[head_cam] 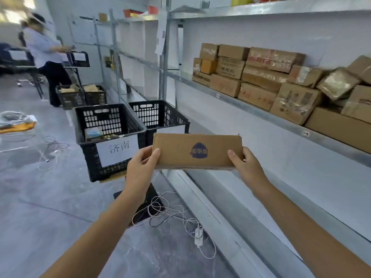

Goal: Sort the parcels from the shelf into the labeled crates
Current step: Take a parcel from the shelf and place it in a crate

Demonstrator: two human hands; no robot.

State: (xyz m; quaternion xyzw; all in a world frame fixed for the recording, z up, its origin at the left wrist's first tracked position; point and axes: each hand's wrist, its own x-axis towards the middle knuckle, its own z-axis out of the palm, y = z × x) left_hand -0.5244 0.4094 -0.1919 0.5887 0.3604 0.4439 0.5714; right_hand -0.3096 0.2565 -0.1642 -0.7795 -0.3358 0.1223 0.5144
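I hold a flat brown cardboard parcel with a dark blue logo in front of me at chest height. My left hand grips its left end and my right hand grips its right end. Just beyond the parcel stand two black plastic crates: the left crate carries a white label with Chinese characters and holds a few small items, the right crate has a white label mostly hidden behind the parcel. On the metal shelf to the right lie several brown cardboard parcels in a stack.
A tangle of white cables with an adapter lies on the grey floor near my feet, beside a dark mat. A person stands at the far left by two more black crates with parcels. More cables lie at left.
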